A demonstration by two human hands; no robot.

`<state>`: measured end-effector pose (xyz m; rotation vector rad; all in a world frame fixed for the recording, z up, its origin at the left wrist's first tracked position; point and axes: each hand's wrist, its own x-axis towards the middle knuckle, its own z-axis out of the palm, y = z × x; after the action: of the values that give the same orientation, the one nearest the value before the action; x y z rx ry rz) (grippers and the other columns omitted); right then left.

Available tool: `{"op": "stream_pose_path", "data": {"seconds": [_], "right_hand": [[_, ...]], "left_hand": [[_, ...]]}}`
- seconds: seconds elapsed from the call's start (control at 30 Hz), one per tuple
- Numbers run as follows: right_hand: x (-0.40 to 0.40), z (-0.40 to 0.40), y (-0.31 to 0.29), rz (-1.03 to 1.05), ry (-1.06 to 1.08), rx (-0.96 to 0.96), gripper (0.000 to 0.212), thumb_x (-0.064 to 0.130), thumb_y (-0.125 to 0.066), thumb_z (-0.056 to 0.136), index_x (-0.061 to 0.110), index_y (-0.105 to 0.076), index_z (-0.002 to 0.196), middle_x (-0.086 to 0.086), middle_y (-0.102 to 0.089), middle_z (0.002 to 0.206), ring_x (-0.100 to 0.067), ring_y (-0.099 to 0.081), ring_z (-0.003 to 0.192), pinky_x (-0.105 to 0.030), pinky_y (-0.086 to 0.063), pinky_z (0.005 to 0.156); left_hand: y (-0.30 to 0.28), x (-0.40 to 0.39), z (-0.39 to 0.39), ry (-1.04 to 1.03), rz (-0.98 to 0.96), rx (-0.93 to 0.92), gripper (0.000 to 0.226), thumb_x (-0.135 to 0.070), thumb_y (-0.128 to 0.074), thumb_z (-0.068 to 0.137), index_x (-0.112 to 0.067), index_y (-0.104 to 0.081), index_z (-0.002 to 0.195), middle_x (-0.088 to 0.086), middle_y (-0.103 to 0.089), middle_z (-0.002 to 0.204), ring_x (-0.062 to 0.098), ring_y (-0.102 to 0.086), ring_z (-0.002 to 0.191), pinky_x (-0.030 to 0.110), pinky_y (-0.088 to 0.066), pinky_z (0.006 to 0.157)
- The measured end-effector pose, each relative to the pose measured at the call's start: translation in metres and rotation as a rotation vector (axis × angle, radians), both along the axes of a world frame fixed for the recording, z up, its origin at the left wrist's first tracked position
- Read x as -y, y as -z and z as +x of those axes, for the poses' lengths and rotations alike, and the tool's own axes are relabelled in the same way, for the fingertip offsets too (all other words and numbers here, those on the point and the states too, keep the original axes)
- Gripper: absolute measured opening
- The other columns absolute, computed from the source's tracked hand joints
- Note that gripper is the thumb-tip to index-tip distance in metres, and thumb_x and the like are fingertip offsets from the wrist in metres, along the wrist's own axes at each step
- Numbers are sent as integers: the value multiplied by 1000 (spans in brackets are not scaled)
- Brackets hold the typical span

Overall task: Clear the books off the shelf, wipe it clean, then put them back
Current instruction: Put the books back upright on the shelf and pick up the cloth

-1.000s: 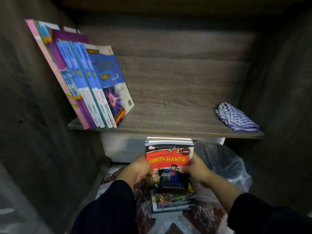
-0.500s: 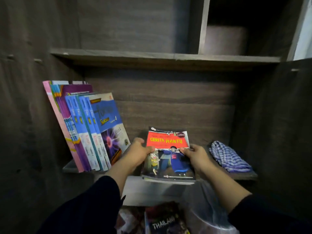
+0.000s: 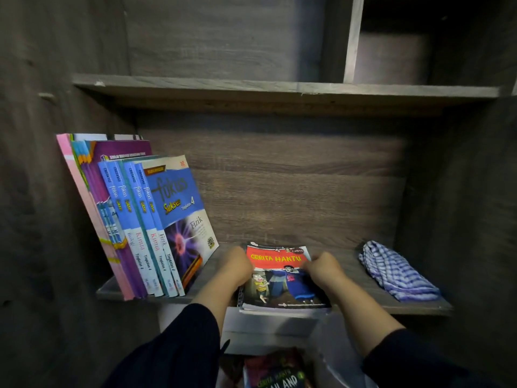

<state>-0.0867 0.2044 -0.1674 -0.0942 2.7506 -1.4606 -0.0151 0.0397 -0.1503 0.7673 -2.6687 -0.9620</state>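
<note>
At the left end of the shelf (image 3: 349, 264), a row of workbooks (image 3: 134, 219) stands on edge, tilted back to the left against the side panel, with spines facing the front edge. The rightmost one shows a blue "fokus Sukses" cover marked Fizik; its lower corner sits near the front edge.

Just right of that row, the left hand (image 3: 237, 266) grips the left edge of a stack of paperbacks (image 3: 282, 278), fingers closed around that side. The stack lies flat at the middle of the shelf, its near end overhanging the front edge. The top cover is red and reads "CERITA HANTU".

The right hand (image 3: 324, 268) presses on the upper right part of the same cover, fingers curled over it and grasping the stack's right side. Both forearms emerge from dark sleeves.

Toward the right end of the shelf, a blue checked cloth (image 3: 397, 270) lies bunched, apart from the stack and close to the right side panel.

Below the front edge, another book (image 3: 279, 379) with a dark cover is partly visible; its full title cannot be read.
</note>
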Motion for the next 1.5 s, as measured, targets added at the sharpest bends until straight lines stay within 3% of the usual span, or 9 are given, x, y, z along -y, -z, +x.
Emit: {"op": "stream_pose_path", "data": {"seconds": [0.17, 0.27, 0.4, 0.6, 0.9, 1.0, 1.27, 1.4, 1.5], "right_hand": [[-2, 2, -4, -40, -25, 1, 15, 6, -57, 85, 5, -58, 70, -8, -52, 63, -17, -47, 56, -18, -36, 40], [-8, 2, -4, -19, -18, 4, 13, 5, -47, 90, 3, -58, 83, -13, -50, 87, -18, -47, 82, -24, -40, 68], [-15, 4, -7, -13, -57, 89, 33, 6, -43, 94, 15, -39, 62, -12, -49, 92, -20, -48, 87, -28, -42, 77], [-6, 3, -2, 19, -10, 76, 32, 1, -52, 87, 9, -40, 58, -17, -50, 76, -24, -49, 76, -24, -33, 49], [-5, -2, 1, 36, -31, 67, 16, -1, -51, 87, 3, -48, 71, -12, -47, 66, -18, -43, 59, -20, -25, 44], [-5, 1, 0, 26, -26, 62, 6, -1, -49, 88, 1, -49, 82, -11, -47, 68, -19, -44, 60, -21, -27, 45], [-6, 0, 2, 32, -6, 72, 27, -1, -49, 88, 6, -43, 63, -8, -47, 65, -17, -43, 56, -22, -28, 44], [-4, -2, 2, 35, -9, 58, 7, 0, -51, 87, 2, -51, 81, -16, -53, 84, -22, -50, 76, -23, -35, 54], [-5, -2, 2, 48, 2, 50, 16, 0, -51, 89, 2, -51, 73, -17, -53, 86, -24, -51, 80, -28, -36, 66]], "left_hand": [[-17, 9, 3, 32, 36, -166, 22, -11, -51, 91, 5, -63, 102, 23, -67, 106, 37, -63, 99, 37, -50, 80], [-33, 27, 11, -55, 29, -316, 19, -12, -52, 91, 2, -57, 103, 23, -65, 101, 38, -63, 97, 41, -52, 82], [-42, 53, 33, -198, 12, -428, 9, -9, -48, 91, -4, -45, 99, 21, -64, 99, 40, -67, 84, 47, -56, 75], [-30, 50, 59, -285, -221, -389, 24, -8, -48, 94, 6, -43, 112, 27, -58, 110, 43, -61, 99, 45, -49, 78], [-18, 56, 64, -328, -407, -386, 26, -27, -54, 91, -4, -48, 103, 16, -67, 95, 37, -66, 86, 38, -52, 69], [-15, 58, 67, -320, -500, -386, 20, -25, -50, 94, -7, -48, 101, 12, -66, 92, 34, -67, 83, 38, -53, 66], [0, 58, 76, -173, -773, -208, 19, -8, -57, 88, -12, -55, 106, 7, -66, 98, 30, -69, 84, 36, -53, 64], [-2, 55, 69, -87, -885, -241, 33, 2, -83, 53, -9, -59, 73, 9, -61, 58, 32, -60, 41, 29, -44, 35], [-4, 40, 56, 12, -775, -230, 15, -16, -65, 82, -11, -56, 94, 10, -67, 82, 34, -68, 70, 36, -51, 54]]}}
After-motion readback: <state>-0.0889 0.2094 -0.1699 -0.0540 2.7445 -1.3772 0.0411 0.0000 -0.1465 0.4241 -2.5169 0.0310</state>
